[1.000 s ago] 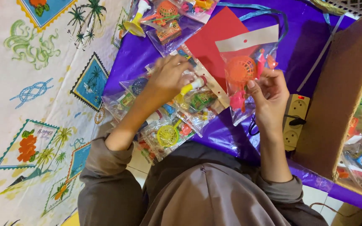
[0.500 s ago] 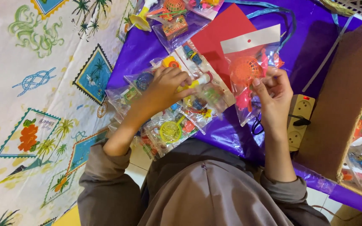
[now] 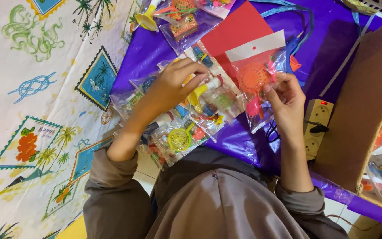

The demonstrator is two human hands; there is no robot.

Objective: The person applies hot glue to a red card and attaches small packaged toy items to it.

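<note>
Your right hand (image 3: 288, 104) pinches a clear toy bag (image 3: 255, 84) by its edge, so it hangs above your fingers. Your left hand (image 3: 173, 86) curls down on the bag pile (image 3: 186, 124), pressing it flat.

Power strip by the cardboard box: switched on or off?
On, it seems. The power strip shows a small red light lit near its top end, and a black plug sits in one socket.

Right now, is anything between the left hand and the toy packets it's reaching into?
Nothing visible: the left hand already rests on the pile of clear toy packets. The right hand separately holds a packet with an orange net toy.
</note>
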